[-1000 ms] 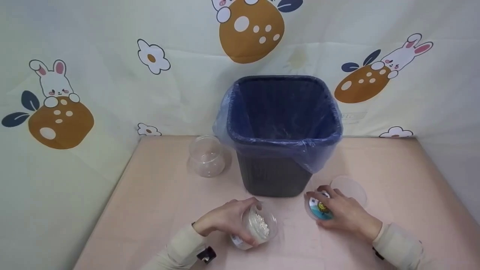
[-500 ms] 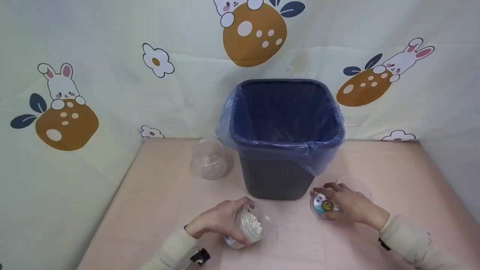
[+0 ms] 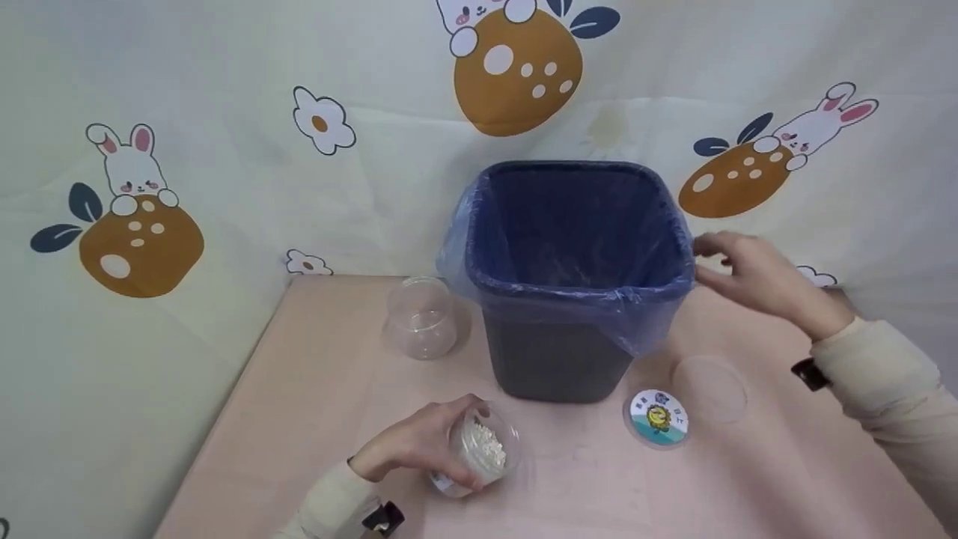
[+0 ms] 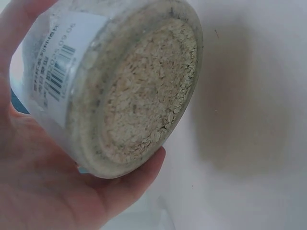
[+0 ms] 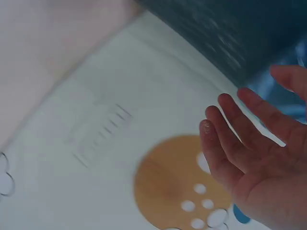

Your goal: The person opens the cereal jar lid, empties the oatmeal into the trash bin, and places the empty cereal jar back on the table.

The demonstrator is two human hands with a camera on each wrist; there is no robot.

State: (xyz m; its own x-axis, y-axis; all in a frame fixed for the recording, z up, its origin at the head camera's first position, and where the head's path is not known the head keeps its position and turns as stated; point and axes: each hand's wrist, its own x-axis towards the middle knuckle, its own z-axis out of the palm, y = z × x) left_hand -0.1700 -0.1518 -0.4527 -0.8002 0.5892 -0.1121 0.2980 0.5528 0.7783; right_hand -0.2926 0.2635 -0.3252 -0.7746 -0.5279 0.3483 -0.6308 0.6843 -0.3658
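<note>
A clear plastic jar of pale flakes is held tilted in my left hand, thumb and fingers around its side. In the left wrist view the jar's base is full of flakes, and a printed barcode label shows. My right hand is raised beside the right rim of the bin, which has a blue bag over its edge. In the right wrist view its fingers are spread and hold nothing; whether they touch the bag I cannot tell.
A round lid with a sunflower label lies on the pink table right of the bin's foot. Beside it lies a thin clear disc. A clear plastic cup stands left of the bin. A patterned cloth wall encloses the back and sides.
My right hand has let go of the labelled lid, left it on the table and risen to the bin's right rim. My left hand has shifted slightly left with the jar.
</note>
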